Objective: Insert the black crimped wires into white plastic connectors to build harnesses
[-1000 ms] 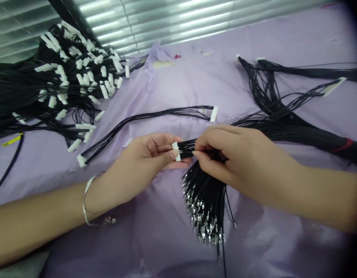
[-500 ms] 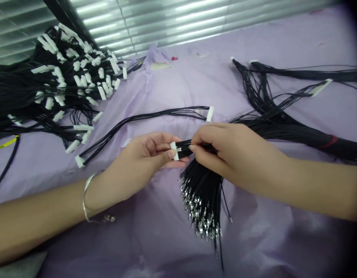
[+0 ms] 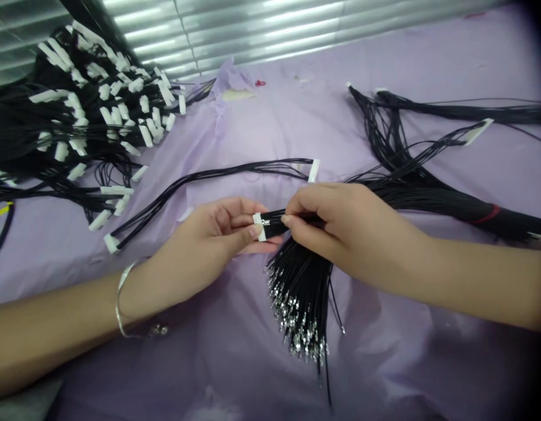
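Note:
Between thumb and fingers, my left hand grips a small white connector with black wires running out of its right side. Metal terminals show where the wires meet the connector. Just to the right, my right hand pinches black wires close to the connector; its palm side is hidden. Below that hand, a thick bundle of black wires fans downward, its loose ends tipped with silver terminals. A finished-looking cable with a white connector at each end lies behind my hands.
A big heap of black cables with white connectors fills the back left. At the right, a long wire bundle is bound by a red tie, with more connector-ended cables behind. Purple sheeting covers the table; blinds stand behind.
The whole view has shifted slightly, so everything sits a little further left. Both hands keep their hold on the connector and wires, with hardly any movement between them.

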A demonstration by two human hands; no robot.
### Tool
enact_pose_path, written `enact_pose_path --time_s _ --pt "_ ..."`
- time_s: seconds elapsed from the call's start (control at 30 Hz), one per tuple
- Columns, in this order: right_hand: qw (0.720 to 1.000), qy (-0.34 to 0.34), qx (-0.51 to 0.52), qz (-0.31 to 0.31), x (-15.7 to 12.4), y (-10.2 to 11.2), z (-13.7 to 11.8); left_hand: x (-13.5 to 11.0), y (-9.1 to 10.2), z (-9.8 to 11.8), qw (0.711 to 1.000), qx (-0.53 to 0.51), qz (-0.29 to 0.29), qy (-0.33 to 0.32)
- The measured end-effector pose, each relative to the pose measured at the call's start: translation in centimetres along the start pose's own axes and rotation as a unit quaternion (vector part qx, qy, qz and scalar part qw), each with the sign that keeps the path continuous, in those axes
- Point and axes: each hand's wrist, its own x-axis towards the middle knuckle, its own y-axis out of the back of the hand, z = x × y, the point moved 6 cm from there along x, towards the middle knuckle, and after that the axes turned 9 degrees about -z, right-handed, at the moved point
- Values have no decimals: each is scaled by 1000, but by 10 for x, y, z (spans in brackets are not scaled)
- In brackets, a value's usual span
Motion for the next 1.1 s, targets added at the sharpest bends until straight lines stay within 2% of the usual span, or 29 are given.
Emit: enact_pose_path --time_s 0.43,0.7,1.1 --pt "999 40 9 24 -2 -3 -1 0 0 -2 1000 -7 -15 6" --pt "999 36 3 34 -4 -6 0 -1 0 0 1000 -8 -8 5" --pt "998 5 59 -12 2 -3 1 0 -3 -1 1000 -29 0 11"
